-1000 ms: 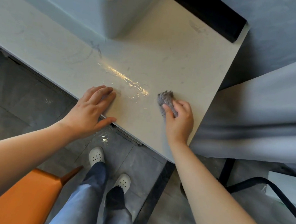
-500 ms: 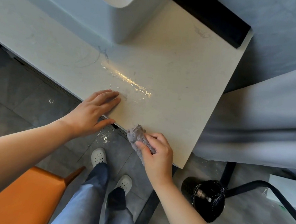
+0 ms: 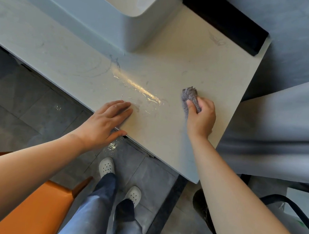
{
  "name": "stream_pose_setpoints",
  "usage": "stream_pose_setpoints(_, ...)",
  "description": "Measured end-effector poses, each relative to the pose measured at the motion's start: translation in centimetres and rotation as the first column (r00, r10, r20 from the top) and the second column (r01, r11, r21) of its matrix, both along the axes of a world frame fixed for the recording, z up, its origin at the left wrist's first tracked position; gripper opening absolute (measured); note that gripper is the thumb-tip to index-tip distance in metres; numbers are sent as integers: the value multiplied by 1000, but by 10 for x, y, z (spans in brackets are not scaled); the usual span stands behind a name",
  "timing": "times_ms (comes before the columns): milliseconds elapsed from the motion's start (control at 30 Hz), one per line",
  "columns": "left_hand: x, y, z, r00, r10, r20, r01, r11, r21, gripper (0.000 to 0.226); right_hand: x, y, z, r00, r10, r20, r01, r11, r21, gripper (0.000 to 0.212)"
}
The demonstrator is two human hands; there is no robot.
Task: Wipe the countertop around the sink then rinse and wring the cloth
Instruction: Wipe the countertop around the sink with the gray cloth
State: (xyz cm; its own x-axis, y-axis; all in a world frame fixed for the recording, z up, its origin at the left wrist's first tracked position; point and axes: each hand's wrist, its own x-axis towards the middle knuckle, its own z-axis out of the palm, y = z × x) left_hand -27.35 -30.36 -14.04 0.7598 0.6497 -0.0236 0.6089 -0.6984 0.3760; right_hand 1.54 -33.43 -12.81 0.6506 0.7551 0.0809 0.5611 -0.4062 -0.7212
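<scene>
The right hand [image 3: 200,119] gripped a bunched grey cloth [image 3: 189,97] and pressed it on the bench [image 3: 201,68], in front of the sink [image 3: 107,12]. The left hand [image 3: 105,120] lay flat, fingers straight, on the bench edge beside a wet streak [image 3: 139,88].

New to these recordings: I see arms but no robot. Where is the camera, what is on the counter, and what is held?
There is no machine: these are a person's bare arms, filmed by one wide-angle camera worn on the head and looking down, so their white shoes show on the floor. The pale slab is the countertop, with a corner of the sink standing on it at the top. A shiny streak of water lies on the slab. The right hand grips a bunched grey cloth against the surface, right of the streak. The left hand rests flat at the front edge, holding nothing.
</scene>
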Motion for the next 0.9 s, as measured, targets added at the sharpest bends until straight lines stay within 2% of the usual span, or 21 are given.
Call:
stream_pose_setpoints(367, -1, 1, -3, 1000, -1, 22, 2, 1000, -12, 67, -73, -42, -4, 979, 203, 34, -202, 979, -24, 28)
stream_pose_setpoints(667, -8, 13, 8, 998, -67, 1, 67, 997, -27, 66, -106, -98, -1, 906, 422, 34, -422, 907, -23, 31)
stream_pose_setpoints(800, -7, 14, 10, 997, -72, -16, 72, 997, -14, 66, -108, -103, 12, 911, 374, -174, -386, 922, -42, 28)
stream_pose_setpoints(900, -7, 14, 10, 998, -60, -15, 60, 998, -10, 65, -90, -85, 28, 941, 278, -191, -276, 960, 37, 24)
